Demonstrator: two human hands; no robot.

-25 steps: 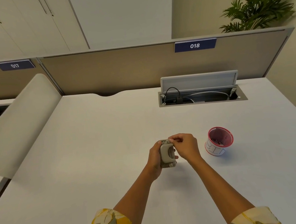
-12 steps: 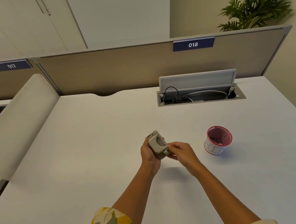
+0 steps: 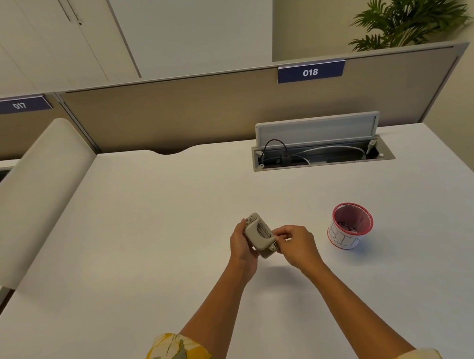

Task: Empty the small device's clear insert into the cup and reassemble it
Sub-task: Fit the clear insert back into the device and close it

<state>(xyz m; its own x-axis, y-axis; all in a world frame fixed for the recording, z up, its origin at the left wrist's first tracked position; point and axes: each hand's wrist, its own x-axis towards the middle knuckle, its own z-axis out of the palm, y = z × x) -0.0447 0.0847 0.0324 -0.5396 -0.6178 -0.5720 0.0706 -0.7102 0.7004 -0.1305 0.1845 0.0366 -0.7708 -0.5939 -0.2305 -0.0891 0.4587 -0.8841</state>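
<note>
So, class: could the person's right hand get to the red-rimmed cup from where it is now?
Probably yes. The cup stands just right of the right hand, with bare desk between, though that hand is pinching the device.

Small grey device (image 3: 259, 236) tilted above the table, red-rimmed white cup (image 3: 349, 226) upright to its right

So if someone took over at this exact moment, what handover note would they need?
Left hand: holds the small grey device above the desk.
Right hand: fingertips pinching at the device's lower right end; whether they grip the clear insert cannot be seen.
Cup: upright on the desk to the right, dark bits already inside.
Done: unclear whether the insert has been emptied.
Left: empty if not, then close the device.
</note>
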